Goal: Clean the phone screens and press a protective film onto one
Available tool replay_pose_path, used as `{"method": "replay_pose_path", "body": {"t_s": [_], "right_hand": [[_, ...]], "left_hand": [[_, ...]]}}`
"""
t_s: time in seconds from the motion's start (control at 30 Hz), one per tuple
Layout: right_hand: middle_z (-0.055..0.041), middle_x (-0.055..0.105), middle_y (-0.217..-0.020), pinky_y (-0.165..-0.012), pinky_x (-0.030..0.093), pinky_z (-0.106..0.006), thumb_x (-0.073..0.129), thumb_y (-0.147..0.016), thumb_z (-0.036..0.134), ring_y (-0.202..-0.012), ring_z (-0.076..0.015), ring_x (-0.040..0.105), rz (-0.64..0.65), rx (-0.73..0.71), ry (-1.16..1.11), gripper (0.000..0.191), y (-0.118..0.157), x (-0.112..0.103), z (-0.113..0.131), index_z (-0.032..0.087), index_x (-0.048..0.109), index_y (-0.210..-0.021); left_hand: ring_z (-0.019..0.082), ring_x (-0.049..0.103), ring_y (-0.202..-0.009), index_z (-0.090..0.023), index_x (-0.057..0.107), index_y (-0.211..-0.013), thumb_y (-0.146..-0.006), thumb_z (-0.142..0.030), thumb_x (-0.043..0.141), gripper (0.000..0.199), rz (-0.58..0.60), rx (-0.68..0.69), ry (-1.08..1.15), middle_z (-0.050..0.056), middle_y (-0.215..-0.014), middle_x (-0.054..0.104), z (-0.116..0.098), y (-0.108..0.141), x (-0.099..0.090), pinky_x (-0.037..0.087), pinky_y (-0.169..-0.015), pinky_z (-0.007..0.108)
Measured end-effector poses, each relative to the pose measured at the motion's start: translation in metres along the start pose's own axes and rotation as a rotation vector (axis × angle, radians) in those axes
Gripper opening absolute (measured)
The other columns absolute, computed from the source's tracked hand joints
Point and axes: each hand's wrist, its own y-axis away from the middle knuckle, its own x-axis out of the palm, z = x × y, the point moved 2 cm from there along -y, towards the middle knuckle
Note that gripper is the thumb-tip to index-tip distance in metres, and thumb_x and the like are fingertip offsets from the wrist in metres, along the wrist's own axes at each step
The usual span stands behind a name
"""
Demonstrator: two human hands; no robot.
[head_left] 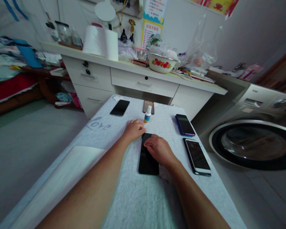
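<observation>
A phone with a black screen (147, 163) lies flat on the cloth-covered table (133, 197) in front of me. My left hand (133, 130) rests by its top left corner, fingers lying on the cloth and thumb reaching to the phone's upper edge. Over the upper part of the screen is my right hand (160, 150), its fingers pressed together against the glass; anything between them is hidden. Just beyond my left hand stands a small spray bottle (147, 115) with a white cap and a blue and yellow label.
Another phone (120, 107) lies far left, and a brownish one (152, 103) behind the bottle. On the right are a dark phone (185, 124) and a white-framed phone (197, 155). Behind stands a white desk (143, 82) bearing a flowered bowl (161, 63); a washing machine (257, 105) stands right.
</observation>
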Motion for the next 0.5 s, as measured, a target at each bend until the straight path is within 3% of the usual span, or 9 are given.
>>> {"method": "replay_pose_path", "body": {"t_s": [0.5], "right_hand": [[-0.003, 0.066, -0.087, -0.072, 0.039, -0.023, 0.057, -0.09, 0.016, -0.081, -0.0142, 0.06, -0.004, -0.007, -0.014, 0.018, 0.0012, -0.0019, -0.0079, 0.021, 0.074, -0.089]], "left_hand": [[0.021, 0.059, -0.102, -0.021, 0.066, -0.061, -0.083, -0.035, 0.059, 0.027, -0.001, 0.0, -0.002, 0.001, -0.109, 0.07, -0.001, -0.0002, -0.0008, 0.043, -0.094, 0.037]]}}
